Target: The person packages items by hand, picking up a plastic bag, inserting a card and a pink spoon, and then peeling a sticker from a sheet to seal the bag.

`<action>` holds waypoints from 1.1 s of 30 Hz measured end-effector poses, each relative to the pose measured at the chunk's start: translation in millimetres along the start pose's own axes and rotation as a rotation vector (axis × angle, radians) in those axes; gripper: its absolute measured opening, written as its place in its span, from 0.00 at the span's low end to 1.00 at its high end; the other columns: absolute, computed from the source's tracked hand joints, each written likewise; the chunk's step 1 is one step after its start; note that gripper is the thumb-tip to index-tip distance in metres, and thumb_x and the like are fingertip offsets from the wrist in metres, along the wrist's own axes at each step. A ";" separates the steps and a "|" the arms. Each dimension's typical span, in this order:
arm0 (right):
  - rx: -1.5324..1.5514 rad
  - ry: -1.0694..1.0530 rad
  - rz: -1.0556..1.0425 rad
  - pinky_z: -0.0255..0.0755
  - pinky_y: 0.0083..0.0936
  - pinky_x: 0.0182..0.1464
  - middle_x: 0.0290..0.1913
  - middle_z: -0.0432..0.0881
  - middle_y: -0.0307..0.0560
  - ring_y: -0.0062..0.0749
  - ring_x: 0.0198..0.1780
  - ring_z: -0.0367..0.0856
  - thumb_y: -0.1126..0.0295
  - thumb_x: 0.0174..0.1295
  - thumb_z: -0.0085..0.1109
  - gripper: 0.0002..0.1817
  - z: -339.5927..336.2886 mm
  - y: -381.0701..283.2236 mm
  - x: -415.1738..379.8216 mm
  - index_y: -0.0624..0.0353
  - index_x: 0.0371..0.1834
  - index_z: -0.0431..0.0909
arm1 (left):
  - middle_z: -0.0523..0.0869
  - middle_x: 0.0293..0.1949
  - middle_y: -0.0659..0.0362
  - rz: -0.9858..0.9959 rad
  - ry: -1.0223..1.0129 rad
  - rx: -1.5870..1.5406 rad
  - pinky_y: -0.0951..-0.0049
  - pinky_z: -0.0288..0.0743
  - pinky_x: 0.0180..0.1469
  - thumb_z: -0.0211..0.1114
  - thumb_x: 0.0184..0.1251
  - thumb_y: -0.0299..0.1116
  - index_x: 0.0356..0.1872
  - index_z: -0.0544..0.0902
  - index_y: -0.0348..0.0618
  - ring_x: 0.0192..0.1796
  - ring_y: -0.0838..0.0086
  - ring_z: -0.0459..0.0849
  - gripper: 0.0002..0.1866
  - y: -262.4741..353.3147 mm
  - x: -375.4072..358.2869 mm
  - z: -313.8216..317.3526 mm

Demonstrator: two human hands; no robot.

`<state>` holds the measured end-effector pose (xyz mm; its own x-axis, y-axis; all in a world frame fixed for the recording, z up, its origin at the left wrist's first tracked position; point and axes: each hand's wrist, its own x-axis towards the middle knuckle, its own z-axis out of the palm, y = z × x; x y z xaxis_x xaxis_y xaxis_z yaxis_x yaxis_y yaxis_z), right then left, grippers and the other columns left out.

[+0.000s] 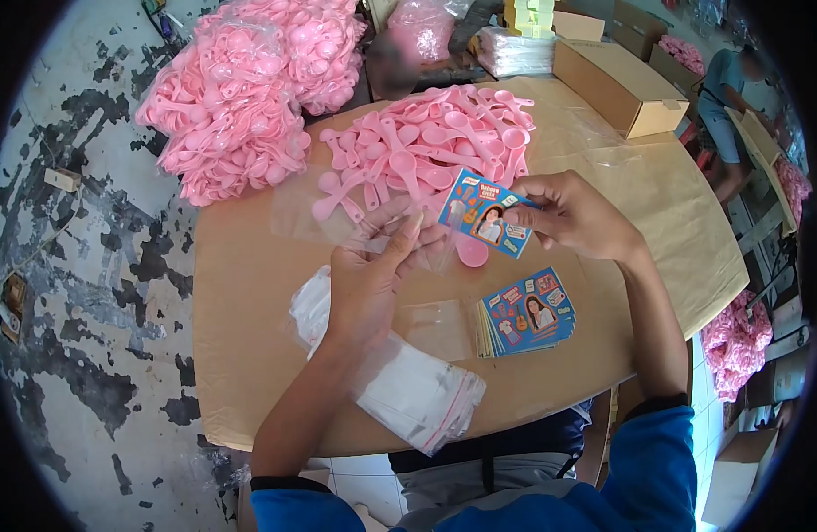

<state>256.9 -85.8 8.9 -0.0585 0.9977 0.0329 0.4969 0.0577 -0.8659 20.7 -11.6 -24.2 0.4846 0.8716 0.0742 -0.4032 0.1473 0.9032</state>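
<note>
My right hand (pixel 581 215) pinches a blue printed card (pixel 469 197) by its right side, thumb on top. The card tilts over the front of a heap of pink plastic spoons (pixel 404 164). Just under its lower edge shows the round bowl of a pink spoon (pixel 471 252); the rest of that spoon is hidden. My left hand (pixel 373 266) is at the card's left edge, its thumb and fingers closed on a small clear plastic bag (pixel 437 252). Below the hands lie a stack of matching blue cards (pixel 528 312) and a pile of clear plastic bags (pixel 417 390).
Big clear sacks of pink spoons (pixel 240 97) stand at the back left of the paper-covered table (pixel 258 355). A cardboard box (pixel 621 84) sits at the back right. Beyond the table's right side, another person (pixel 726 106) is beside a box.
</note>
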 end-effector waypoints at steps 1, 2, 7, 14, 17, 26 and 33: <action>0.041 0.025 -0.019 0.68 0.17 0.27 0.26 0.76 0.36 0.14 0.24 0.71 0.66 0.68 0.59 0.10 4.1 2.2 2.4 0.62 0.43 0.80 | 0.84 0.45 0.48 0.019 0.019 -0.013 0.67 0.82 0.54 0.65 0.68 0.28 0.55 0.73 0.30 0.49 0.64 0.86 0.19 -0.7 1.2 -1.9; 0.079 0.027 -0.039 0.69 0.17 0.28 0.26 0.76 0.36 0.14 0.24 0.71 0.66 0.68 0.59 0.10 7.2 3.7 4.1 0.62 0.44 0.80 | 0.84 0.45 0.48 0.038 0.038 -0.025 0.67 0.82 0.54 0.66 0.67 0.27 0.55 0.74 0.30 0.48 0.64 0.86 0.19 -1.1 2.4 -4.1; 0.167 0.038 -0.100 0.69 0.16 0.28 0.28 0.78 0.35 0.12 0.25 0.72 0.67 0.69 0.57 0.10 19.6 4.8 7.5 0.63 0.46 0.79 | 0.85 0.44 0.49 0.083 0.114 -0.028 0.69 0.81 0.55 0.67 0.66 0.29 0.56 0.75 0.30 0.46 0.67 0.86 0.20 -3.5 8.1 -11.4; 0.136 0.054 -0.189 0.64 0.14 0.25 0.26 0.76 0.33 0.10 0.24 0.70 0.68 0.68 0.59 0.09 40.3 2.9 7.7 0.61 0.44 0.80 | 0.85 0.47 0.52 0.051 0.088 0.041 0.75 0.77 0.53 0.68 0.66 0.31 0.60 0.74 0.31 0.45 0.73 0.86 0.24 -3.8 2.2 -2.0; -0.041 0.041 -0.260 0.65 0.17 0.27 0.25 0.76 0.34 0.12 0.26 0.69 0.69 0.67 0.60 0.08 37.2 4.6 6.5 0.61 0.45 0.80 | 0.86 0.47 0.56 0.100 0.041 0.139 0.76 0.77 0.51 0.68 0.65 0.31 0.59 0.75 0.33 0.46 0.77 0.84 0.24 -6.5 4.1 -5.4; 0.231 0.055 -0.251 0.74 0.20 0.34 0.30 0.82 0.42 0.15 0.30 0.78 0.70 0.67 0.58 0.11 52.1 11.3 8.4 0.65 0.48 0.79 | 0.86 0.44 0.60 0.014 0.010 0.041 0.74 0.77 0.52 0.67 0.67 0.33 0.52 0.80 0.34 0.46 0.80 0.84 0.17 3.5 -3.9 3.5; 0.343 0.066 -0.174 0.73 0.18 0.33 0.29 0.81 0.37 0.13 0.29 0.76 0.70 0.69 0.55 0.11 64.5 7.4 7.7 0.65 0.49 0.79 | 0.87 0.41 0.61 -0.036 -0.037 0.137 0.72 0.77 0.51 0.67 0.66 0.32 0.47 0.82 0.41 0.45 0.80 0.84 0.11 -10.1 -5.1 2.5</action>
<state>204.3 -79.9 -29.5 -0.0549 0.9747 0.2168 0.1650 0.2230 -0.9608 24.2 -18.7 -32.6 0.5260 0.8487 0.0541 -0.2767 0.1106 0.9546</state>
